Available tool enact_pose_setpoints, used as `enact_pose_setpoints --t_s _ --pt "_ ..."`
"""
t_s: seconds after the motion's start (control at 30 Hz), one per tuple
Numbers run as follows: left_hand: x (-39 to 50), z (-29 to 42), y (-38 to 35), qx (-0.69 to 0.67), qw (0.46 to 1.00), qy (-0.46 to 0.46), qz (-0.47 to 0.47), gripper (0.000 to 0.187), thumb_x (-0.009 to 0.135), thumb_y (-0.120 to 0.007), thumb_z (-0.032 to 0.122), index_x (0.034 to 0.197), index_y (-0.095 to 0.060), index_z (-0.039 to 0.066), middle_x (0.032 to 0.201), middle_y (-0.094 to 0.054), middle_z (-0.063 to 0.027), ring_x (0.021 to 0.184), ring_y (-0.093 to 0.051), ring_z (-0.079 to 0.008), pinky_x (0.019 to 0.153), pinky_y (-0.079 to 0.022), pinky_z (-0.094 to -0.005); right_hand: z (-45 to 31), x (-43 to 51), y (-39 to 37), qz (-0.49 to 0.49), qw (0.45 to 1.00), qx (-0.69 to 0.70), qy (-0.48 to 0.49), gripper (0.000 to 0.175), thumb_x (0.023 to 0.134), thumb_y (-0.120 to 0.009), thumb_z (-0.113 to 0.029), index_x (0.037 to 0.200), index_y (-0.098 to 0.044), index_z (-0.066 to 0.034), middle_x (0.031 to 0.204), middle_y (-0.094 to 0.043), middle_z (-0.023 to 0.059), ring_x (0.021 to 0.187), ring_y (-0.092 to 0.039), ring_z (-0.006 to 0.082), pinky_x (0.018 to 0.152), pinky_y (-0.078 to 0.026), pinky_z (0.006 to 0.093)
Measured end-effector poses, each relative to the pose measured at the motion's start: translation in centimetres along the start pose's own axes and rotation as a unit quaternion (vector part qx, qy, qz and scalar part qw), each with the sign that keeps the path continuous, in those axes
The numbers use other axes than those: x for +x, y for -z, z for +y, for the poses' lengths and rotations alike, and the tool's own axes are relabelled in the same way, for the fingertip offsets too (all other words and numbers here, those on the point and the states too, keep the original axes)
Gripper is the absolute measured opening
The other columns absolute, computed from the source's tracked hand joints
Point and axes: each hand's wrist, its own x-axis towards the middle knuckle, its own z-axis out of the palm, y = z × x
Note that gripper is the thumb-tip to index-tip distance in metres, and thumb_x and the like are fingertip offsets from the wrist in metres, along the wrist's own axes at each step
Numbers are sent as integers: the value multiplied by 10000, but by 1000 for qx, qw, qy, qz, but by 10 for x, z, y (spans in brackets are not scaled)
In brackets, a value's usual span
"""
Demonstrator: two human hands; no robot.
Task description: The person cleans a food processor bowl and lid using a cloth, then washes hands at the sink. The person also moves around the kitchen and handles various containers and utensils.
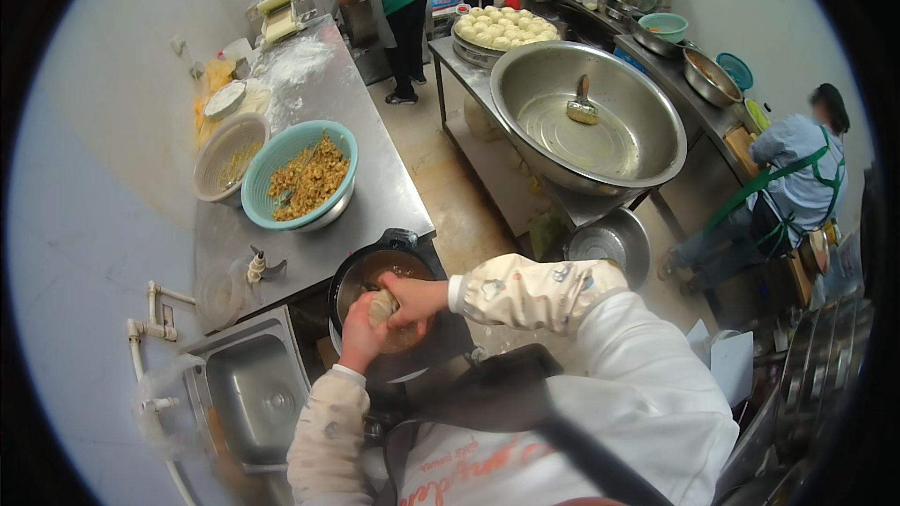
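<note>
My left hand (pixel 364 334) and my right hand (pixel 411 301) are closed together around a pale beige lump (pixel 382 307), whose material I cannot make out. They hold it over a round black pot (pixel 339 274) with brownish liquid (pixel 404 344) in it. Fingers cover much of the lump. Beyond the pot, on the steel table (pixel 380 183), a turquoise plastic basket (pixel 348 147) holds a chopped brown-yellow filling (pixel 313 179). A blender blade assembly (pixel 261 267) lies on the table to the left.
A steel sink (pixel 246 393) is at lower left, beside white wall pipes (pixel 151 330). Ahead right, a large steel basin (pixel 675 133) holds a scraper (pixel 583 107), near a steamer of buns (pixel 499 28). One person (pixel 801 161) works at right; another (pixel 387 0) bends at the back.
</note>
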Motion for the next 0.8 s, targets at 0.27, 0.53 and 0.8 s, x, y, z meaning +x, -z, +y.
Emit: enact_pose_setpoints --t_s 0.27,0.53,0.8 --pt "1 1 27 -610 690 297 -250 290 901 -646 211 1161 -538 142 977 -603 22 785 -605 -82 541 -485 -207 -4 -7 -10 215 700 -510 451 532 756 -647 -419 1184 -599 -106 1327 -543 93 1273 -459 324 995 -341 628" --pt "13 10 13 -405 798 331 -298 145 832 -629 97 958 -617 26 755 -578 -29 621 -539 -101 465 -395 -234 14 36 -11 89 771 -443 450 430 755 -650 -281 1092 -577 -23 857 -605 129 762 -609 318 678 -501 386" --pt "12 -28 -18 -26 976 193 -93 374 754 -683 221 1075 -643 32 1003 -662 -217 966 -624 -373 832 -487 -402 43 70 -26 75 858 -450 239 176 838 -547 -138 951 -598 -12 807 -652 177 772 -663 342 686 -525 429"
